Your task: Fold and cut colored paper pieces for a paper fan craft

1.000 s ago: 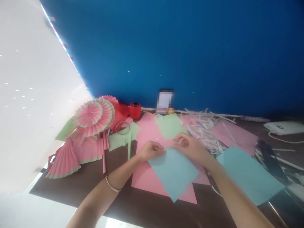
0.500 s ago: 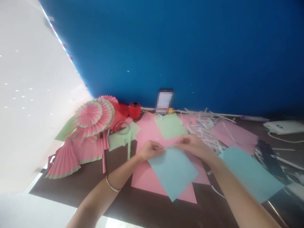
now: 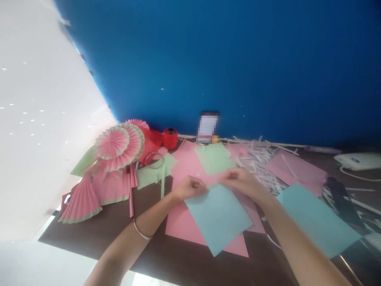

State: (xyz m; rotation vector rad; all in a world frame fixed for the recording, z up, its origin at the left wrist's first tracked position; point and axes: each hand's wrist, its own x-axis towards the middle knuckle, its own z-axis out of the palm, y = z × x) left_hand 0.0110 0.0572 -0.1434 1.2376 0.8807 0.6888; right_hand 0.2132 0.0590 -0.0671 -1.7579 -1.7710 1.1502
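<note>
A light blue paper sheet (image 3: 218, 220) hangs at an angle over pink paper (image 3: 181, 226) in the middle of the dark table. My left hand (image 3: 192, 187) pinches its upper left edge. At its upper right edge, the fingers of my right hand (image 3: 238, 178) are pressed together on the same sheet. A narrow strip along the top edge between my hands looks folded, though it is blurred. Just beyond my fingers lies a light green sheet (image 3: 216, 158).
Pink pleated fans (image 3: 111, 143) and a red tape roll (image 3: 170, 139) stand at the left. White paper strips (image 3: 262, 163), another blue sheet (image 3: 321, 222) and a white device (image 3: 357, 161) are at the right. A phone-like object (image 3: 207, 127) leans on the blue wall (image 3: 226, 59).
The view has shifted slightly, so the background sits a little further right. Both hands keep their grip, and the lower corner of the blue sheet has dipped slightly.
</note>
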